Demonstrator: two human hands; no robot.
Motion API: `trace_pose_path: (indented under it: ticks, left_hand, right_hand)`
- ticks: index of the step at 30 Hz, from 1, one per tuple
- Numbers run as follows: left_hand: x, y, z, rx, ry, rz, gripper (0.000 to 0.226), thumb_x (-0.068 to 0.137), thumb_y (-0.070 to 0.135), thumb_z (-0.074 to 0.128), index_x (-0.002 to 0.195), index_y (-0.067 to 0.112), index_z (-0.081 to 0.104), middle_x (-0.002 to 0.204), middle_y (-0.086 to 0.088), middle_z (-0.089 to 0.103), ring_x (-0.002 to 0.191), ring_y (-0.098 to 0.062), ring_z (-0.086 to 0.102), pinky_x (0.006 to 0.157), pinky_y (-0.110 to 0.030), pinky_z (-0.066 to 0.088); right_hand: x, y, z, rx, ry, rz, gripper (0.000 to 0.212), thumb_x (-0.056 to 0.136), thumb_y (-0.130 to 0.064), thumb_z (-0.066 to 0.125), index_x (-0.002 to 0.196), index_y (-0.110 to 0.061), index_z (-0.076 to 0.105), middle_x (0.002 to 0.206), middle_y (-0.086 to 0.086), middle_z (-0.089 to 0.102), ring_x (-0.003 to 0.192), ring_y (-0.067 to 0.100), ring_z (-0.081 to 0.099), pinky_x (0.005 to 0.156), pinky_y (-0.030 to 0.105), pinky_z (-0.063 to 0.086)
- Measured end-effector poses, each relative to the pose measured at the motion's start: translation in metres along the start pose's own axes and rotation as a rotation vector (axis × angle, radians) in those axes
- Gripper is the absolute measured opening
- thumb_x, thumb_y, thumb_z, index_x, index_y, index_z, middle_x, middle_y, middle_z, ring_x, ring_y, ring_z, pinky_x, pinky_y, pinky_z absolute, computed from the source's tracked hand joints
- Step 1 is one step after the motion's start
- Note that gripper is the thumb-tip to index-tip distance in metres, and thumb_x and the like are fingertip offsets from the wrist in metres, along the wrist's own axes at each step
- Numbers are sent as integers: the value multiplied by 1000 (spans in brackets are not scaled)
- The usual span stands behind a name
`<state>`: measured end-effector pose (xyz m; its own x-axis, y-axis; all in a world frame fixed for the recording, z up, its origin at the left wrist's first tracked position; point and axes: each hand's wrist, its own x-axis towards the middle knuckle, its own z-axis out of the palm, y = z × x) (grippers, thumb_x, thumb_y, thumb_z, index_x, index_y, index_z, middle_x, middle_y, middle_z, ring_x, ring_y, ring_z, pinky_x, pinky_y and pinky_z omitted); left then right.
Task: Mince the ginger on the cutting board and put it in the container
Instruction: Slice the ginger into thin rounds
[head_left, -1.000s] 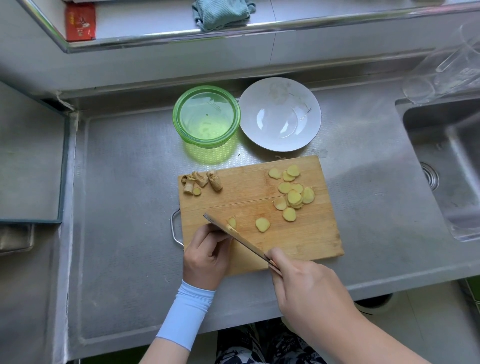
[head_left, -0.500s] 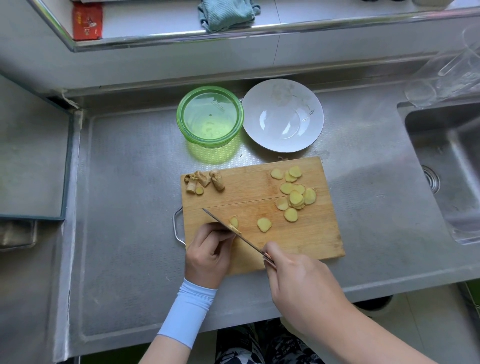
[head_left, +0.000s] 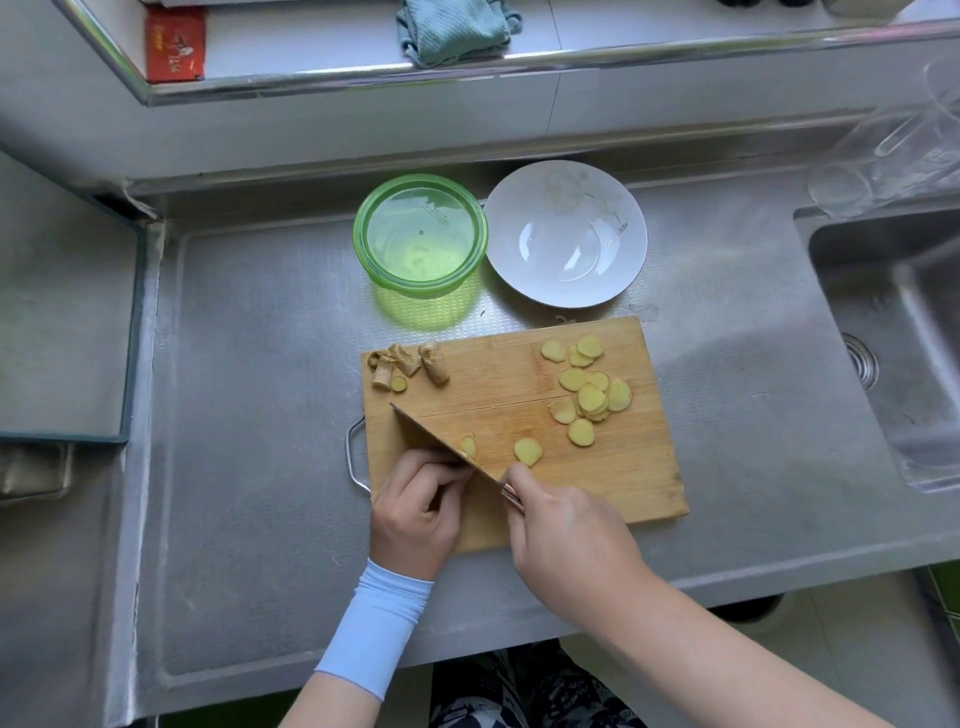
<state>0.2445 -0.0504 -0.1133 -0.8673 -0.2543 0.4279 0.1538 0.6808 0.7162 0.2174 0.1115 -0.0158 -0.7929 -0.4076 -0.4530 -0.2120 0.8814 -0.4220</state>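
Head view, step: slicing, by my judgement; ginger slices (head_left: 592, 397) lie right of centre on the cutting board (head_left: 493, 374), none minced.
Container (head_left: 421, 236): green, empty, above the board.
Next move: gather the slices, rock the knife (head_left: 431, 436) across them finely.
Right hand (head_left: 566, 535): wrapped tight round the knife handle, lower centre.
Left hand (head_left: 415, 514): fingers curled against the blade; whether they pinch ginger is hidden, cannot tell.
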Motion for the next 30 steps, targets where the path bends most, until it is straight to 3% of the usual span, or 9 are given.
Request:
trace_pose_path:
  ticks: [6,9,12,19,30]
  left_hand:
    - [2,4,-1,-9,-7,11,7,80,-3,73,74,1,72,87,-5,67,84,-12,64,74,-22,52]
    - [2,5,-1,-5,-3,20,8,78,-5,75,75,1,71,87,-6,67,83,-14,65,76,-22,52]
    - [1,4,0,20,7,15,8,83,-1,71,75,1,72,86,-7,68,81,-14,64,78,-15,49]
    - [1,4,0,-9,32,-12,34,98,19,58,74,0,71,84,-9,67,80,-13,62,79,-9,44]
    - [-2,1,1,23,46,18,13,85,4,66,74,0,70,87,-5,63,76,-15,59,81,-5,39]
  right_hand:
    - [2,4,-1,5,16,-7,9,101,-31,40,106,-25,44,81,-3,62,79,31,58,59,37,30]
    - [-3,6,-4,39,42,-30,8,102,-33,40,104,-26,44,70,-8,48,71,28,51,58,37,29]
    - [-16,7,-7,49,70,-51,6,101,-32,41,104,-28,45,67,-7,52,64,24,47,55,38,32]
    - [-38,9,-12,30,87,-54,6,101,-35,40,105,-32,43,68,-5,54,61,25,46,55,38,39]
    - [-45,13,-10,44,44,-1,7,101,-35,40,107,-36,37,72,-5,59,65,23,55,61,39,48]
